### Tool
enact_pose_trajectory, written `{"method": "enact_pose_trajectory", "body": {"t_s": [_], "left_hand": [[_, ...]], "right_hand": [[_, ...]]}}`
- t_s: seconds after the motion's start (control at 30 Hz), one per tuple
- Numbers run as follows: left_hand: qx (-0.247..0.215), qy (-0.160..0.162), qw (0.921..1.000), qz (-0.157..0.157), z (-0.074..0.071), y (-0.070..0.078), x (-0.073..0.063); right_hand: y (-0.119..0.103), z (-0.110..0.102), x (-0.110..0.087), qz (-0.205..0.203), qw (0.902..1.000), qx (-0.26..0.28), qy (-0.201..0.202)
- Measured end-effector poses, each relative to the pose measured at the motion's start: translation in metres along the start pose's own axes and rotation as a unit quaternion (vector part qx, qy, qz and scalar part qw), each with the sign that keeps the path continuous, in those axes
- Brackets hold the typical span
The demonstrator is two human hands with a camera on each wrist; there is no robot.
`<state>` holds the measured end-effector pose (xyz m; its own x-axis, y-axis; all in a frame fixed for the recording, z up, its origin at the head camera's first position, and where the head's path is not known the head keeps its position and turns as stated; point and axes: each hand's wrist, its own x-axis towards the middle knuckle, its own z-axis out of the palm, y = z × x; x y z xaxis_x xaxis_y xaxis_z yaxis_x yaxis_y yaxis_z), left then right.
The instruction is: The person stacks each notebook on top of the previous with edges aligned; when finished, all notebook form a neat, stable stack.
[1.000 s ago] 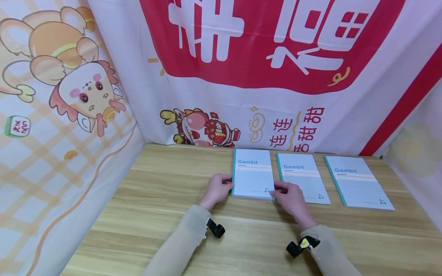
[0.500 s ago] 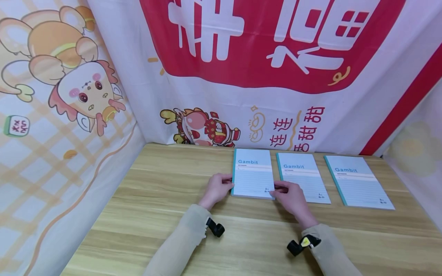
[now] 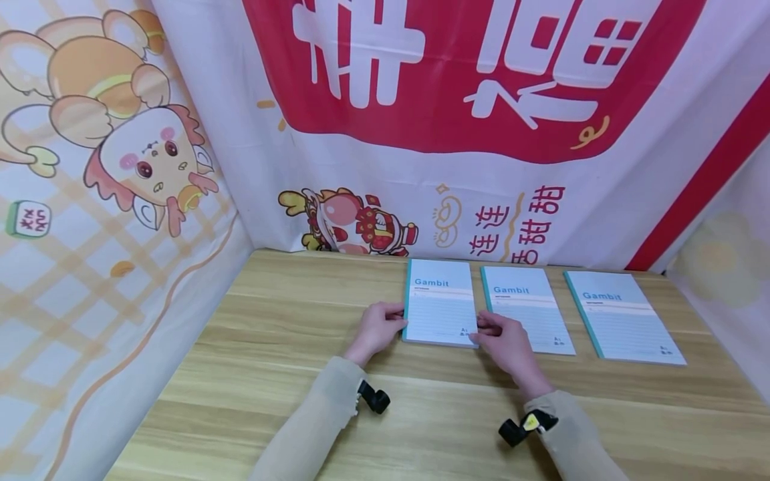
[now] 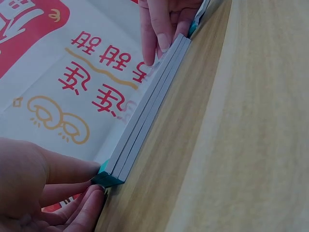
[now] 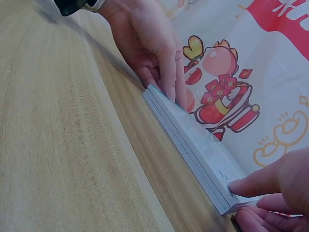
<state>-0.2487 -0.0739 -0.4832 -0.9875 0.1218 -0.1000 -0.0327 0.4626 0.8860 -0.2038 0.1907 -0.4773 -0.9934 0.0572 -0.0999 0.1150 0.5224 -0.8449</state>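
We take the middle notebook (image 3: 532, 310) as our landmark; it lies flat on the wood-grained counter (image 3: 301, 321), its cover printed "Gambit" over pale blue ruled lines. Just to its left lies the notebook stack (image 3: 442, 306), with the same cover on top and teal binding down its left side. In both wrist views we see the stack's layered page edges (image 4: 148, 113), lying flush with one another along the near side. To the right of the middle notebook, with a narrow gap between, lies the right notebook (image 3: 625, 317), of the same design.

Both hands are on the stack. The left hand (image 3: 379, 329), farther left of the middle notebook, pinches the stack's near bound corner between thumb and fingers. The right hand (image 3: 506, 339), in front of the middle notebook's near left part, grips the stack's opposite near corner, with one digit on the cover and others low at the edge.

Nearer to us than the middle notebook are two beige sleeves (image 3: 319, 421), with a black device (image 3: 375, 399) at each wrist. Behind it hangs a white curtain (image 3: 337, 160) bearing a large red patch with white characters.
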Motion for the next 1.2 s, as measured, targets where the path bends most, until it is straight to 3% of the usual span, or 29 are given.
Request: {"method": "enact_pose_trajectory", "body": {"t_s": [0.33, 0.6, 0.8, 0.97, 1.2], "left_hand": [[0.015, -0.002, 0.9999, 0.006, -0.001, 0.001, -0.001], [-0.004, -0.001, 0.9997, 0.024, -0.004, 0.000, -0.003], [-0.014, 0.012, 0.9992, 0.034, -0.007, 0.005, -0.008], [0.005, 0.013, 0.9973, 0.073, -0.006, 0.018, -0.015], [0.063, -0.028, 0.9876, 0.141, 0.008, 0.044, -0.029]], "right_hand": [[0.000, -0.001, 0.000, -0.006, 0.9999, -0.008, 0.001], [0.000, 0.000, 0.000, -0.006, 1.0000, 0.001, 0.001], [0.001, -0.013, -0.001, 0.034, 0.9981, 0.051, -0.005], [0.002, -0.031, -0.004, 0.042, 0.9970, 0.064, -0.005], [0.012, -0.063, -0.009, 0.007, 0.9996, 0.027, -0.002]]}}
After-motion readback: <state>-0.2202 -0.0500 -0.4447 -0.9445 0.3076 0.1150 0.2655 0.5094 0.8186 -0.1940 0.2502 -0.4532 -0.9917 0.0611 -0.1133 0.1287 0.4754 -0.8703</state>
